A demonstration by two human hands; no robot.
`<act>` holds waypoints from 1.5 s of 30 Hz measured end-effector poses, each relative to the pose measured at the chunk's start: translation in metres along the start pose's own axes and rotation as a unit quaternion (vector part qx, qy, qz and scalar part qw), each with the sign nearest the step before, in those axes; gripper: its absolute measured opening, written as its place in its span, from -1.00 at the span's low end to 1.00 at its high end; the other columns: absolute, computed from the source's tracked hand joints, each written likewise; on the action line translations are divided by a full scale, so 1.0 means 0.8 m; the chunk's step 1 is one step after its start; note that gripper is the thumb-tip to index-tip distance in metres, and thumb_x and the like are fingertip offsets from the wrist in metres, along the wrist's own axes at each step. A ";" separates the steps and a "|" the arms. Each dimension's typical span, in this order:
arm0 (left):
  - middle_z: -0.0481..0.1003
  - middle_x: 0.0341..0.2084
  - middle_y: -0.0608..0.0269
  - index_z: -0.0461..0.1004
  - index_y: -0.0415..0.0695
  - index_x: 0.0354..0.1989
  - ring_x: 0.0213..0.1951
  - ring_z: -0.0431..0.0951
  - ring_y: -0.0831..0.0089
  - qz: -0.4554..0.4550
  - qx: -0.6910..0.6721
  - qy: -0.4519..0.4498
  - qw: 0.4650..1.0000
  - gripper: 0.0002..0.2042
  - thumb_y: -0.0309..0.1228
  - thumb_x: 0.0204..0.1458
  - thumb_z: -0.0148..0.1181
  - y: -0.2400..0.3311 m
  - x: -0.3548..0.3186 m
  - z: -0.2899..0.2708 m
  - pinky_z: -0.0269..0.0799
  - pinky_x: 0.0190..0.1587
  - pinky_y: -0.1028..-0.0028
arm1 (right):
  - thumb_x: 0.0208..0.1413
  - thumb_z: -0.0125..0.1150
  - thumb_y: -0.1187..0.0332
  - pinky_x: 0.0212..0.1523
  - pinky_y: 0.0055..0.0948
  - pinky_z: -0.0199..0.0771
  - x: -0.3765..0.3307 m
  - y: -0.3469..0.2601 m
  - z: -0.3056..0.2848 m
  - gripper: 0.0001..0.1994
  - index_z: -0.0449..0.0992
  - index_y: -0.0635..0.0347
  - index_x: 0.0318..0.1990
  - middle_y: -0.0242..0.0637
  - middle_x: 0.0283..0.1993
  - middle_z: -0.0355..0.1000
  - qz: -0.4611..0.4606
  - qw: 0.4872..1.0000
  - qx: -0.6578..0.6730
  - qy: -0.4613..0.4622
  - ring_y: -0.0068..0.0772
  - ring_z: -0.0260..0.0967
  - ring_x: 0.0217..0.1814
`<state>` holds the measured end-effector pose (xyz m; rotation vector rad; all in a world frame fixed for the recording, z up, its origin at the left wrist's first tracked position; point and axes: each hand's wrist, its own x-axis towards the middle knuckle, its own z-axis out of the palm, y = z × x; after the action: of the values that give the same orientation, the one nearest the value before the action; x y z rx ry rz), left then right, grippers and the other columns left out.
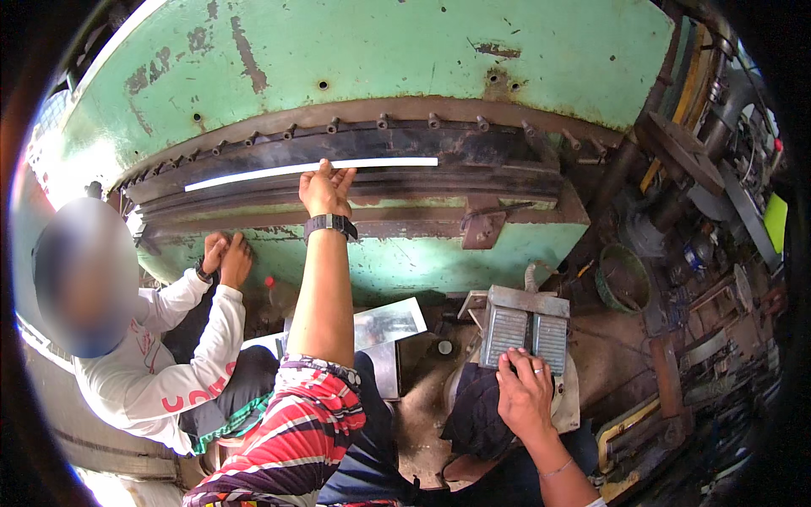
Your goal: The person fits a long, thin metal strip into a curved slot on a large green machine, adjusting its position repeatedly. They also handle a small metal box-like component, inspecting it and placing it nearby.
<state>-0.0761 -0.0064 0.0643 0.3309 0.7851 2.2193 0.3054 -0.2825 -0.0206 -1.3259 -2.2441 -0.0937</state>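
White long sleeves on the co-worker at your left end in two hands set together against the lower green face of the press, just under its dark slot, as if to steady or guide something there; what the fingers do I cannot tell. Next comes your left hand, arm stretched up and a black wristwatch on the wrist, fingers together and slightly curled, their tips touching the bright metal strip. That strip lies in the dark slot, running from above the co-worker's hands across to past your fingers, so your hand seems placed to hold it in line. Below your forearm, shiny flat sheet pieces lie within easy reach near your lap. Further right, your right hand, a ring on one finger, rests palm down with the fingers loosely spread, the tips on the near edge of the grey ribbed pedal box, gripping nothing. Beyond it, a round green pan and cluttered rusty machine parts fill the right side.
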 end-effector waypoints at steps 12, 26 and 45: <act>0.40 -0.37 0.07 0.19 -0.21 -0.24 -0.38 0.58 0.17 -0.029 0.016 -0.026 0.999 -0.78 -0.55 0.23 0.18 -0.004 0.000 -0.012 0.77 -0.29 0.16 | 0.07 0.27 0.51 0.11 -0.06 0.37 0.006 -0.004 -0.003 -0.70 0.58 0.43 -0.03 -0.03 0.05 0.49 -0.009 1.000 0.004 0.020 0.04 0.41 0.11; 0.41 -0.35 0.05 0.20 -0.27 -0.21 -0.37 0.57 0.19 -0.031 0.019 -0.032 0.999 -0.80 -0.57 0.25 0.16 -0.006 -0.002 -0.026 0.78 -0.23 0.16 | 0.08 0.26 0.51 0.11 -0.07 0.36 0.008 -0.007 -0.003 -0.70 0.58 0.42 -0.02 -0.04 0.06 0.49 -0.012 1.000 -0.001 0.018 0.03 0.40 0.10; 0.40 -0.34 0.03 0.19 -0.26 -0.21 -0.36 0.56 0.20 -0.033 0.022 -0.046 0.998 -0.81 -0.59 0.25 0.14 -0.016 0.008 -0.044 0.77 -0.17 0.08 | 0.08 0.25 0.51 0.10 -0.09 0.34 0.009 -0.009 -0.002 -0.70 0.58 0.43 -0.02 -0.04 0.05 0.49 -0.015 1.000 -0.009 0.013 0.02 0.40 0.09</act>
<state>-0.0894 -0.0099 0.0291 0.4194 0.7862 2.1113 0.2968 -0.2809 -0.0142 -1.2930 -2.2461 -0.1415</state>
